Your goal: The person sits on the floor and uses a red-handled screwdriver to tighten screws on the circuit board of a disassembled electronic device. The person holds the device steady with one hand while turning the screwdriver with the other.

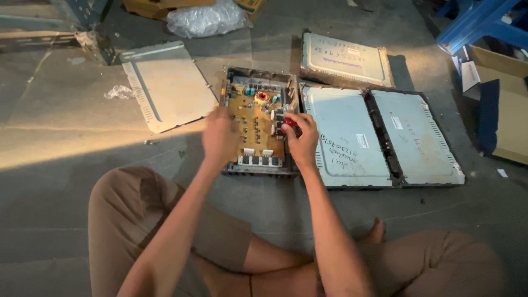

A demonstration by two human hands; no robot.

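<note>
With the left hand [220, 136] flat on the circuit board [257, 124] and the right hand [300, 138] pinching a red-handled tool [290, 124] at its 3 o'clock edge, a slip might have gouged components.

Bare floor [66, 181] left; closed units [379, 137] crowd right; cover plate [165, 85] upper left.

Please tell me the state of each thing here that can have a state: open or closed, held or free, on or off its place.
Open unit: cover off, circuit board exposed.
Loose metal cover: removed, flat on floor, left of it.
Three closed units: covers on.
Red-handled tool: held in right hand.
Left hand: on the board, blurred.
Cardboard box: open.
</note>
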